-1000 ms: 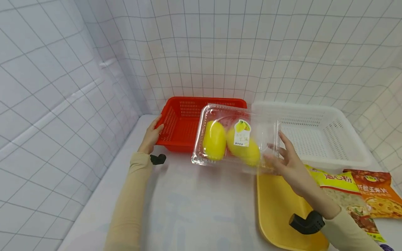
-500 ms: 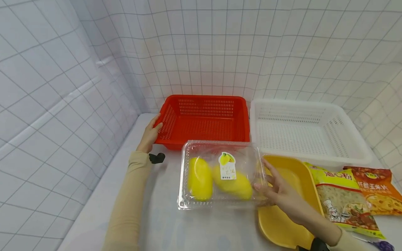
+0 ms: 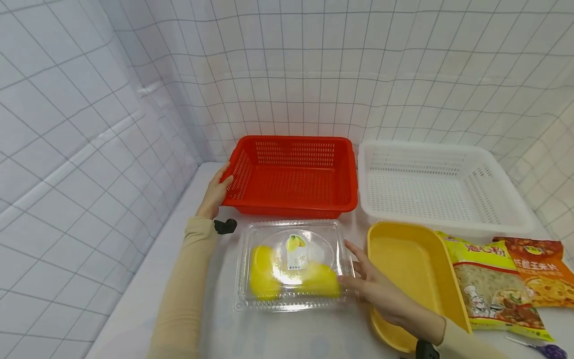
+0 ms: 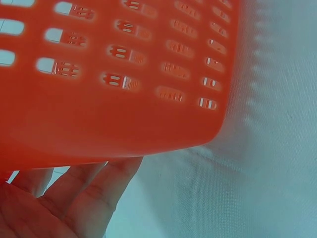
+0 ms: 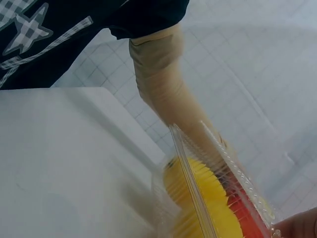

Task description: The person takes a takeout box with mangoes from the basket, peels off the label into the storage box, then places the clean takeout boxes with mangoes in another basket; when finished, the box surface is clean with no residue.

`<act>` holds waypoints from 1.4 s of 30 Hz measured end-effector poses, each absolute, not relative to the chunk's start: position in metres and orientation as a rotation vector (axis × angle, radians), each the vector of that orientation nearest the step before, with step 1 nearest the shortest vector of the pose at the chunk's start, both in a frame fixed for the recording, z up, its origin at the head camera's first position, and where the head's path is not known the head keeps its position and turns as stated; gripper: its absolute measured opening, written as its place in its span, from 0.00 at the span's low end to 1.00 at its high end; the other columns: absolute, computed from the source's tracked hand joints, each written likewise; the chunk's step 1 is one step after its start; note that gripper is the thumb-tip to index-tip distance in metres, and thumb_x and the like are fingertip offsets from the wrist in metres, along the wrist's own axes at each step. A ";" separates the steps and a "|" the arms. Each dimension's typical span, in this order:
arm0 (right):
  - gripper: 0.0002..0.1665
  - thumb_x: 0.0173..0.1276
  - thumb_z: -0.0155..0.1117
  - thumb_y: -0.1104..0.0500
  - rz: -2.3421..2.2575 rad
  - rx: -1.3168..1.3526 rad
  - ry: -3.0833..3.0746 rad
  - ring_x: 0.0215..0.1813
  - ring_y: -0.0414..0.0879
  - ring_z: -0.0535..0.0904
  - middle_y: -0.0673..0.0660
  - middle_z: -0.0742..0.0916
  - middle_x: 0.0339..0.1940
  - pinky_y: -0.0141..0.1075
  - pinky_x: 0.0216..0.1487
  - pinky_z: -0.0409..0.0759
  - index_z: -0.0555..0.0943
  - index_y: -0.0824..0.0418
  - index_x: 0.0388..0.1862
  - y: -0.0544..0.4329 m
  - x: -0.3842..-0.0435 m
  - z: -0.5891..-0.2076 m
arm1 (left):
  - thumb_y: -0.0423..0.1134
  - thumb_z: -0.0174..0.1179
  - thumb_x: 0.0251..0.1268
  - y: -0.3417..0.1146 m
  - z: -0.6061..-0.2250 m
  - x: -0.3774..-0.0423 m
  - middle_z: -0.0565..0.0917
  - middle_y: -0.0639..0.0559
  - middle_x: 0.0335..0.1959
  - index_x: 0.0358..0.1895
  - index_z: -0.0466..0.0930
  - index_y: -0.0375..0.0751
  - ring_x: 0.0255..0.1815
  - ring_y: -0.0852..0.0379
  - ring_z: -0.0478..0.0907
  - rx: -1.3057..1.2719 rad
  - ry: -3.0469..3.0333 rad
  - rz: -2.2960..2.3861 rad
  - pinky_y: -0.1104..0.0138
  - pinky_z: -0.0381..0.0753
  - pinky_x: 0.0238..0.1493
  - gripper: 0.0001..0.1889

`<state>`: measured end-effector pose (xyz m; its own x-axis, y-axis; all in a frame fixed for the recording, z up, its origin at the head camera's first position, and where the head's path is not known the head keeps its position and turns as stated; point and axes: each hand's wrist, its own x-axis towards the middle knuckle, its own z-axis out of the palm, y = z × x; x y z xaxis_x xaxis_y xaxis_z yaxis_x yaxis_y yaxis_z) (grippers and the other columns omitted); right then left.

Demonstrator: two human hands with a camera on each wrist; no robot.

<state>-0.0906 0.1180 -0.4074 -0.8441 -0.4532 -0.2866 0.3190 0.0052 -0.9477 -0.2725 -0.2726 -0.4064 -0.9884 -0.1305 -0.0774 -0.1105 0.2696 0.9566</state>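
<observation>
Clear box (image 3: 320,249): thin, glossy plastic, rectangular, ribbed along its rim; smooth, rounded yellow fruit (image 3: 263,273) inside, white label (image 3: 297,253) on top. Location: nearer me than the red basket (image 3: 293,182), left of the shallow, round-cornered yellow tray (image 3: 405,269). Red basket: rigid plastic, slotted walls. My right hand (image 3: 378,289): thumb and fingers pinching the box's right edge. My left hand (image 3: 215,194): fingers gripping the basket's left rim.
</observation>
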 end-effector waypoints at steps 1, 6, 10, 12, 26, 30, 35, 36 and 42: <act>0.51 0.65 0.62 0.63 -1.880 -0.111 1.780 0.51 0.55 0.76 0.74 0.58 0.70 0.43 0.41 0.79 0.42 0.50 0.77 0.115 -0.091 -0.408 | 0.39 0.43 0.76 -0.272 -0.407 -0.272 0.50 0.49 0.75 0.76 0.49 0.53 0.68 0.47 0.54 0.238 -2.492 -1.872 0.55 0.53 0.67 0.28; 0.51 0.63 0.64 0.63 -1.844 -0.001 1.858 0.64 0.63 0.63 0.76 0.53 0.71 0.43 0.41 0.75 0.44 0.48 0.77 0.104 -0.091 -0.413 | 0.39 0.43 0.76 -0.272 -0.406 -0.271 0.50 0.48 0.75 0.76 0.49 0.54 0.67 0.46 0.55 0.240 -2.489 -1.877 0.54 0.54 0.67 0.28; 0.52 0.62 0.63 0.65 -1.867 0.047 1.823 0.70 0.66 0.51 0.77 0.45 0.72 0.49 0.46 0.75 0.43 0.49 0.77 0.098 -0.090 -0.416 | 0.41 0.43 0.76 -0.273 -0.405 -0.270 0.49 0.50 0.76 0.76 0.49 0.56 0.70 0.47 0.51 0.245 -2.506 -1.868 0.53 0.50 0.69 0.28; 0.53 0.62 0.62 0.66 -1.874 0.061 1.798 0.72 0.68 0.41 0.76 0.42 0.72 0.61 0.58 0.64 0.42 0.49 0.77 0.096 -0.090 -0.417 | 0.41 0.43 0.76 -0.273 -0.405 -0.270 0.48 0.51 0.76 0.76 0.49 0.57 0.72 0.48 0.49 0.245 -2.510 -1.867 0.53 0.48 0.69 0.28; 0.53 0.64 0.55 0.68 -1.901 0.124 1.682 0.72 0.64 0.32 0.70 0.32 0.73 0.63 0.66 0.39 0.34 0.50 0.76 0.089 -0.091 -0.413 | 0.50 0.53 0.69 -0.266 -0.400 -0.254 0.66 0.41 0.68 0.69 0.67 0.43 0.69 0.43 0.58 0.005 -2.402 -1.120 0.48 0.57 0.65 0.28; 0.53 0.63 0.55 0.68 -1.902 0.132 1.692 0.72 0.64 0.28 0.68 0.31 0.73 0.63 0.66 0.33 0.34 0.51 0.76 0.087 -0.090 -0.414 | 0.48 0.57 0.66 -0.251 -0.385 -0.213 0.64 0.45 0.70 0.68 0.68 0.44 0.71 0.44 0.53 -0.267 -2.393 -1.049 0.43 0.51 0.66 0.28; 0.53 0.63 0.55 0.68 -1.899 0.142 1.716 0.71 0.62 0.26 0.67 0.31 0.73 0.62 0.66 0.29 0.33 0.52 0.76 0.086 -0.091 -0.415 | 0.49 0.59 0.65 -0.230 -0.379 -0.152 0.59 0.53 0.73 0.72 0.62 0.50 0.74 0.47 0.47 -0.608 -2.589 -1.063 0.40 0.45 0.66 0.33; 0.53 0.63 0.55 0.67 -1.895 0.142 1.723 0.71 0.62 0.26 0.67 0.32 0.73 0.62 0.65 0.28 0.33 0.52 0.76 0.086 -0.091 -0.414 | 0.50 0.60 0.64 -0.227 -0.379 -0.142 0.57 0.54 0.73 0.73 0.60 0.51 0.74 0.46 0.45 -0.648 -2.637 -1.058 0.39 0.45 0.65 0.34; 0.53 0.64 0.55 0.67 -1.886 0.129 1.717 0.72 0.62 0.26 0.66 0.32 0.73 0.63 0.65 0.29 0.33 0.52 0.76 0.085 -0.092 -0.414 | 0.59 0.60 0.60 -0.214 -0.391 -0.106 0.53 0.49 0.75 0.75 0.54 0.49 0.75 0.44 0.41 -0.762 -2.880 -0.915 0.43 0.40 0.68 0.42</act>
<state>-0.0918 0.0850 -0.4140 -0.8274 -0.3475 -0.4412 0.4718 -0.0039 -0.8817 -0.1060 -0.2138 -0.3911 -0.8800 0.4447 0.1667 0.4594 0.7079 0.5365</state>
